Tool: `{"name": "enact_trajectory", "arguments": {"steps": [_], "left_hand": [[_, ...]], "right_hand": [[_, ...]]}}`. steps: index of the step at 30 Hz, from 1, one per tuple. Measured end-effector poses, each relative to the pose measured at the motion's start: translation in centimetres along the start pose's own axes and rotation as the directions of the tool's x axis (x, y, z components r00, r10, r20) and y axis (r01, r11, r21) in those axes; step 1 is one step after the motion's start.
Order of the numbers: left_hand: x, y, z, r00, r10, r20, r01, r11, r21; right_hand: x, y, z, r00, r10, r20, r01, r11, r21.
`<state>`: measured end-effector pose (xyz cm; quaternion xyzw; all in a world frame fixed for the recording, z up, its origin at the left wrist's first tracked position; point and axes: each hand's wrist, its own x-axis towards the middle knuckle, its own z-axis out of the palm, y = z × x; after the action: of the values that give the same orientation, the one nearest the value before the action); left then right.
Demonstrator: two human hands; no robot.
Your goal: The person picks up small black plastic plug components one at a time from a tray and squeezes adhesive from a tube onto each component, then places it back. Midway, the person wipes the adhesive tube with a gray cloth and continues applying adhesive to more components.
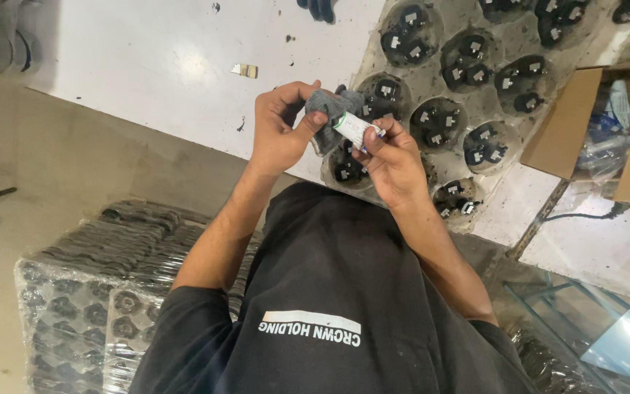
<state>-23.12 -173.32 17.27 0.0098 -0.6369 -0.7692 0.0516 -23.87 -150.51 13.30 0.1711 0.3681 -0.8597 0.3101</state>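
A small white tube with a green band was pinched between the thumb and fingers of the right hand, held above the near edge of a white table. A grey cloth was gripped by the left hand, thumb pressed against it and fingers curled round it, so that cloth and tube touched between the two hands. Whether the tube's far end was wrapped in the cloth could not be told.

Directly beneath and beyond the hands, a clear moulded tray with round pockets was laid on the table, and small black parts with pale tags were seated in most pockets. The tray reached to the table's near edge, under the right hand. An open cardboard box holding plastic-wrapped items was set just beside the tray on the right. A small brownish scrap was left well apart on the bare table top, to the left of the tray, where most open room was seen. Dark spots were scattered over that surface.

Below the left forearm, a wrapped stack of trays was stood on the floor, close against the person's black shirt. A glass panel was seen at the lower right
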Motion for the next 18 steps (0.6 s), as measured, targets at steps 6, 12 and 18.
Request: {"name": "enact_trajectory", "arguments": {"steps": [6,12,18], "left_hand": [[-0.4,0.8,-1.0,0.999,0.028,-0.045,-0.032,0.995,-0.099],[0.3,4.1,-0.6,0.992,0.108,0.063,-0.115,0.985,0.132],[0.7,5.7,1.2,0.978,0.191,0.077,-0.206,0.919,0.336]], "right_hand": [[-0.8,-1.4,0.2,0.995,-0.036,0.097,0.07,0.925,-0.374],[-1.6,-2.4,0.7,0.995,0.002,0.102,0.053,0.843,-0.535],[-0.8,-2.6,1.3,0.998,0.054,0.04,-0.037,0.944,-0.328]]}}
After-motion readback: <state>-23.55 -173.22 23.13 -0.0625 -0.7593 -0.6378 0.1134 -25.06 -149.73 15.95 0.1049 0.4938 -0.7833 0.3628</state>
